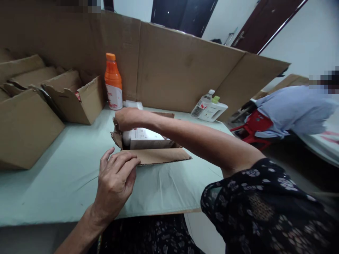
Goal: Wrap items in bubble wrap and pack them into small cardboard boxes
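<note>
A small open cardboard box [159,155] lies on the pale green table [66,176] in front of me. White containers [144,135] sit inside it. My right hand [127,118] reaches across to the box's far left corner, fingers curled down over a white container there. My left hand [116,180] rests at the box's near flap, with its fingertips touching the flap's left edge and the fingers slightly bent and apart.
An orange bottle [113,82] stands behind the box. Open cardboard cartons [76,97] fill the left side. A tall cardboard wall [172,67] lines the back. A clear bottle [202,103] and a white jug [214,110] lie at the right. Another person in a light blue shirt [293,111] sits at the right.
</note>
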`<action>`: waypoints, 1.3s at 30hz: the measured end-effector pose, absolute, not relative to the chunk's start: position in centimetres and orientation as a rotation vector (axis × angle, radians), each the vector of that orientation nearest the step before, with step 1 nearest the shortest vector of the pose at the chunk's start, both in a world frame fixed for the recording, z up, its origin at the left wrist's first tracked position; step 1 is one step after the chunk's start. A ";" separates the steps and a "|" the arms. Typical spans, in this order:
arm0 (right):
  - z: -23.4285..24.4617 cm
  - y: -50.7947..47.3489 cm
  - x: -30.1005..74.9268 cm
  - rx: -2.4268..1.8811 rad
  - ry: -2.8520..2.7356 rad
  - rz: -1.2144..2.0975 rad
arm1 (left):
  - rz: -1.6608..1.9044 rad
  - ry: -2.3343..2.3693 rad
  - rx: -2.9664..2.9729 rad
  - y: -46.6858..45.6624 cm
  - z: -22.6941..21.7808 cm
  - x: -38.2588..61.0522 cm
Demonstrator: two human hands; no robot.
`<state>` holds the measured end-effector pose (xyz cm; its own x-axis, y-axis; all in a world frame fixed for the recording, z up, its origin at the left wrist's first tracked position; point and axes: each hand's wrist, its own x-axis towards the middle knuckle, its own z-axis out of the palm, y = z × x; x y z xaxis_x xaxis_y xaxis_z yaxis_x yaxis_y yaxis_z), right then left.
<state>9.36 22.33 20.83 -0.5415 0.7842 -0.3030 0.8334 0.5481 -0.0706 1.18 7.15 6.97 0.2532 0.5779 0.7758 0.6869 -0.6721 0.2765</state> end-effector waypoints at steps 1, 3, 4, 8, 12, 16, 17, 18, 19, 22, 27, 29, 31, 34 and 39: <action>20.8 22.2 9.7 1.363 2.537 -0.335 | -1.404 -1.213 -2.393 7.2 6.9 1.2; 21.0 22.1 10.8 1.335 2.558 -0.405 | -1.419 -1.210 -2.396 7.3 6.8 1.1; 21.1 22.1 11.5 1.322 2.589 -0.461 | -1.426 -1.210 -2.401 7.4 6.8 1.1; 20.3 22.4 12.9 1.294 2.688 -0.452 | -1.467 -1.209 -2.386 7.7 6.7 1.2; 17.7 22.5 12.3 1.338 2.751 -0.219 | -1.451 -1.209 -2.367 7.8 6.8 1.4; 17.4 21.9 13.1 1.293 2.878 -0.222 | -1.509 -1.216 -2.327 7.4 7.0 1.6; 17.8 21.5 14.2 1.292 2.939 -0.246 | -1.554 -1.256 -2.270 7.3 6.9 1.6; 18.2 21.0 15.6 1.318 3.015 -0.273 | -1.600 -1.315 -2.198 7.1 6.8 1.5; 18.6 20.3 17.4 1.376 3.100 -0.301 | -1.643 -1.392 -2.117 7.0 6.5 1.3; 18.4 17.4 24.8 1.773 3.316 -0.356 | -1.764 -1.699 -1.989 6.9 5.0 0.1; 12.3 12.7 35.6 2.630 3.063 -0.569 | -1.996 -2.309 -2.008 7.1 1.5 -1.4; 9.3 12.2 36.4 2.518 2.962 -0.893 | -2.063 -2.386 -2.026 7.7 1.0 -1.0; 7.1 12.7 35.1 2.290 2.940 -1.077 | -2.163 -2.344 -2.056 8.9 1.4 0.1; 6.0 14.1 32.1 2.216 2.921 -1.112 | -2.249 -2.256 -2.052 11.8 2.9 2.5; 5.9 13.3 32.0 2.520 2.785 -1.122 | -2.298 -2.141 -2.111 13.8 3.9 6.1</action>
<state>31.97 13.30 5.88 -0.0044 0.9829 0.1839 0.5812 0.1522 -0.7994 6.11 13.78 3.88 -0.2401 0.9322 0.2707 0.2042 -0.2241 0.9529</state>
